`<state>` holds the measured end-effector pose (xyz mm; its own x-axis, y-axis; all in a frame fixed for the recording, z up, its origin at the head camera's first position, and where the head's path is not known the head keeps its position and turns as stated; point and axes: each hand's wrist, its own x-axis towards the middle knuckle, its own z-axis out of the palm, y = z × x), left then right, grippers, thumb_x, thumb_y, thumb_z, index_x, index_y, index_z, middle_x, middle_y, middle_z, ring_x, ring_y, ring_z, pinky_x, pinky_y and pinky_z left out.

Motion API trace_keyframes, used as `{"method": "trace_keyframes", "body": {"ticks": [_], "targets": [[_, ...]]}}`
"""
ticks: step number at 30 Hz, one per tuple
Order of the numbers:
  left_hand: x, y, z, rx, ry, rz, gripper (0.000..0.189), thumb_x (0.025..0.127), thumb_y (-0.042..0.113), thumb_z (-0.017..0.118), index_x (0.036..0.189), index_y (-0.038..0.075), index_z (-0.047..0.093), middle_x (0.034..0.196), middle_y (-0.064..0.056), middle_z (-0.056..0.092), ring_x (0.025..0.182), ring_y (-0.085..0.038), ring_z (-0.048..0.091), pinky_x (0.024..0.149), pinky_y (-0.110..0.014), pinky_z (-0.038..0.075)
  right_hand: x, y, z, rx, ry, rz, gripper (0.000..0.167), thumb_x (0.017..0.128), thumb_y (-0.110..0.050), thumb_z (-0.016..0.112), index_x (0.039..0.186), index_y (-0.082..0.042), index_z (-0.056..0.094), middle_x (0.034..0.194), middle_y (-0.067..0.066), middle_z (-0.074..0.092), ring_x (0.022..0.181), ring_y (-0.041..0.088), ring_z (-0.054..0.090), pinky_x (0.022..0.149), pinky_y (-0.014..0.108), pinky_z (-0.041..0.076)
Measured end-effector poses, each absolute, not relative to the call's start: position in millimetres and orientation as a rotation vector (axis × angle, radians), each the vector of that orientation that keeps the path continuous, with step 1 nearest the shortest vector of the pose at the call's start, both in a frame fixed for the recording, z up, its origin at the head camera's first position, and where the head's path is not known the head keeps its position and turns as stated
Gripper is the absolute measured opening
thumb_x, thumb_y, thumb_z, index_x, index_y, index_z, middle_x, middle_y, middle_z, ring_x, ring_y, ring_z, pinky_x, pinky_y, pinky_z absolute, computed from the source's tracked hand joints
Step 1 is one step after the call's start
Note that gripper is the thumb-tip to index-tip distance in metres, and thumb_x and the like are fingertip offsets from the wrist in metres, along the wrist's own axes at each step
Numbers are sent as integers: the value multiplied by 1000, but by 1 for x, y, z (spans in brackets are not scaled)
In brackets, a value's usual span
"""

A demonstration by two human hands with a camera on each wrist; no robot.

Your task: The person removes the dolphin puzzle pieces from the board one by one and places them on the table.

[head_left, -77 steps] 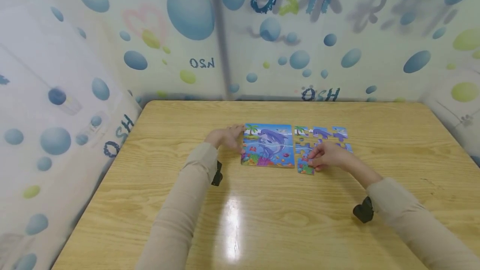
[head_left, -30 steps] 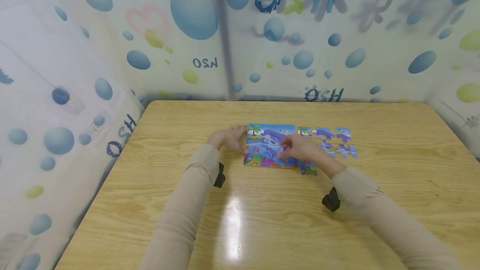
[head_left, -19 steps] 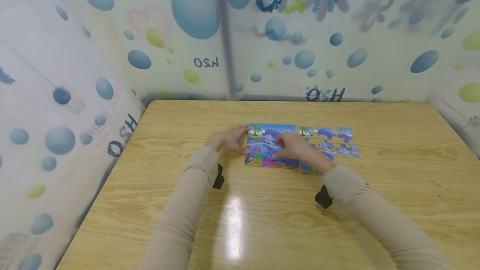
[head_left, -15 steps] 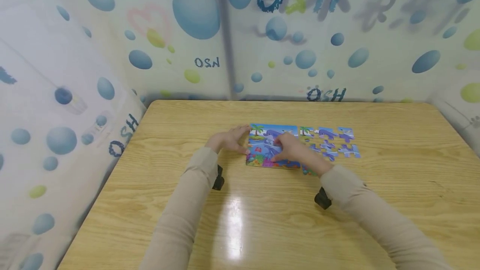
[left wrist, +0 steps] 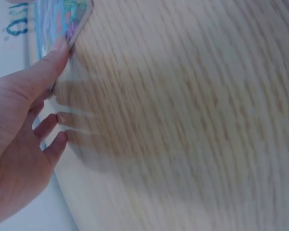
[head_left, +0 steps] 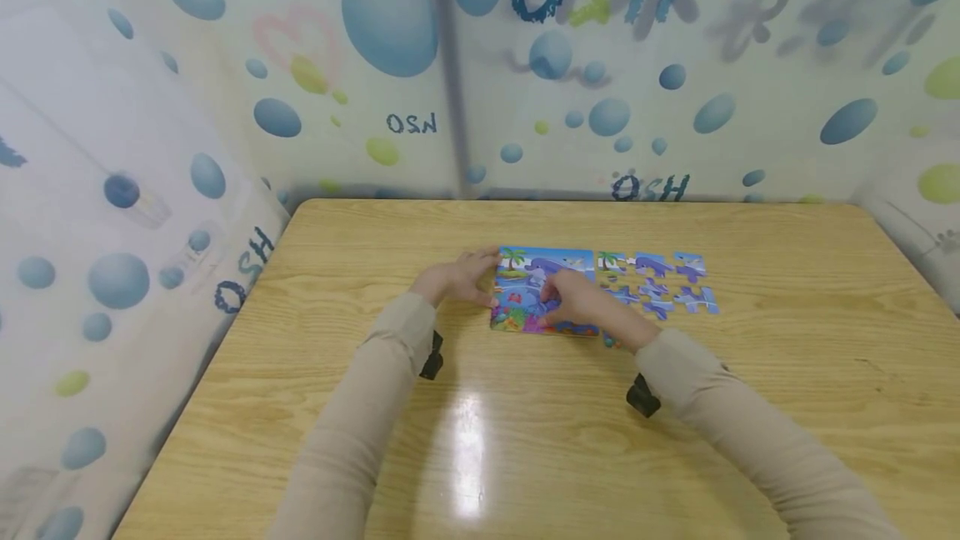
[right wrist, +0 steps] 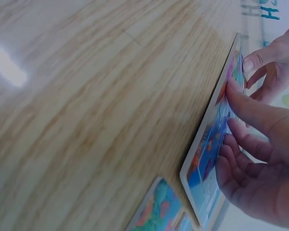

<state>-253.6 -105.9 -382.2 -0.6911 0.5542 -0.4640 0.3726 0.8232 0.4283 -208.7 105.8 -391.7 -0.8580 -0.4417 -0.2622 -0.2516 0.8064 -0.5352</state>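
A jigsaw puzzle [head_left: 517, 277] with a dolphin and reef picture lies flat on the table. My left hand [head_left: 453, 280] steadies its left side, the thumb touching the near corner, the other fingers loosely bent; fingertips rest on the wood in the left wrist view. Over the puzzle's lower middle, my right hand [head_left: 576, 300] touches the picture with thumb and bent fingertips spaced apart. Whether a puzzle piece is pinched there is hidden. Several loose puzzle pieces [head_left: 654, 267] lie in rough rows to the right, matching the picture. One reef-coloured piece [right wrist: 159, 207] shows in the right wrist view.
Beneath everything is a wood-grain table [head_left: 525, 440] with a bright reflection near the front. A pale sheet wall [head_left: 495, 65] with blue bubble prints stands behind and to the left. My right forearm crosses just in front of the loose pieces.
My right hand has gone left from the loose pieces onto the puzzle, then slightly nearer the front edge, its fingertips drawing in. My left hand stays at the puzzle's left edge.
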Motion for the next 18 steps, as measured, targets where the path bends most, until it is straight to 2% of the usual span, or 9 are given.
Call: {"method": "trace_keyframes", "body": {"ticks": [3, 10, 18], "targets": [[-252, -105, -381, 663, 2407, 405, 81, 85, 32, 62, 147, 12, 14, 156, -2, -1, 143, -28, 0, 116, -49, 9, -209, 106, -392, -553, 2616, -680, 38, 71, -21, 78, 97, 0, 61, 101, 13, 60, 95, 25, 56, 87, 37, 49], [-251, -104, -379, 615, 2407, 392, 80, 86, 33, 61, 148, 14, 13, 156, -1, 0, 143, -27, 1, 116, -48, 9, -210, 103, -390, -577, 2601, -599, 47, 73, -21, 76, 112, -3, 56, 101, 11, 55, 92, 22, 52, 82, 36, 48], [-251, -103, -378, 613, 2405, 400, 80, 87, 31, 61, 148, 14, 13, 156, -2, 2, 143, -27, 2, 117, -48, 10, -206, 103, -389, -627, 2640, -611, 43, 74, -20, 76, 108, -6, 56, 99, 12, 54, 87, 22, 51, 75, 34, 48]]}}
